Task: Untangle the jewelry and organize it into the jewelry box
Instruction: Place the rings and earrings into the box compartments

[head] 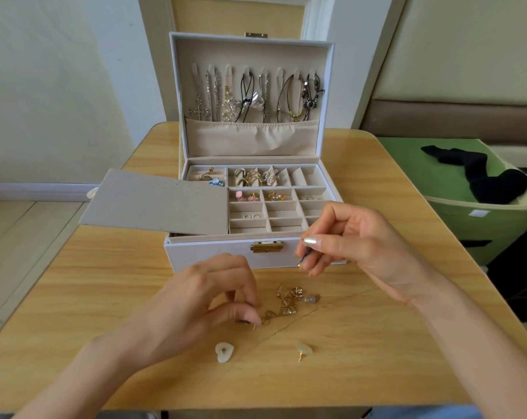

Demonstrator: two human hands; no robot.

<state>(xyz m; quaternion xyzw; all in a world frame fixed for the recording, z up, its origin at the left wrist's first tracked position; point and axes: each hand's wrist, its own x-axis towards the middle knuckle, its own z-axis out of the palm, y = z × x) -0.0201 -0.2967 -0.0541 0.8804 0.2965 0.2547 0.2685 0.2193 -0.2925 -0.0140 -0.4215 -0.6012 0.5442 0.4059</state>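
so left hand (201, 300) pinches the gold tangle (288, 300), right hand (350, 237) pinches a stud (304, 257) i think... yanking apart could tighten the knots

We cannot see the compartments under the grey panel (156, 201) lying over the left of the jewelry box (211, 255) tray. The necklaces (250, 95) in the lid drop behind the pouch (250, 137), their ends hidden. The right hand (356, 240) pinches a thin dark piece (305, 257) too small for us to name. The left hand (201, 297) covers the end of the gold tangle (286, 300) it pinches. Both forearms run off the lower edge.
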